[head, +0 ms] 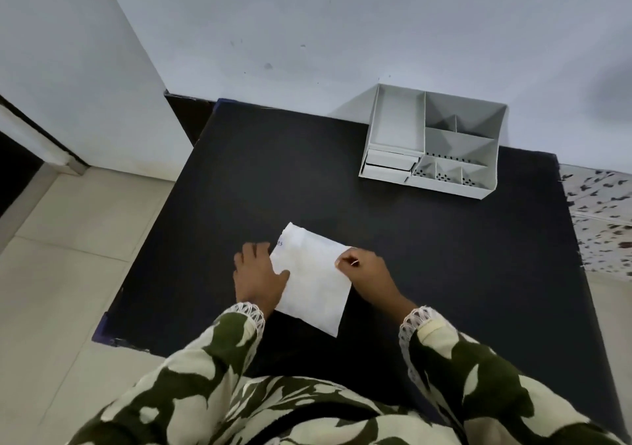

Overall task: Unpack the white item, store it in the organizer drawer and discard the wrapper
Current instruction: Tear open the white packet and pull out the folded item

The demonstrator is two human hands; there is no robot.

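Note:
A flat white packet (313,278) with small blue writing near its far left corner lies on the black table (273,178), close to me. My left hand (258,275) rests flat on the packet's left edge, fingers spread, thumb on top. My right hand (367,272) pinches the packet's far right corner between thumb and fingers. The white organizer (431,143) stands at the table's far right against the wall, with several open compartments on top and two small drawers (388,164) at its front left, both closed.
A pale wall runs behind the table. Beige floor tiles (58,256) lie to the left, with a dark doorway at the far left. A speckled patterned surface (605,212) adjoins the table's right edge. My patterned sleeves fill the bottom of the view.

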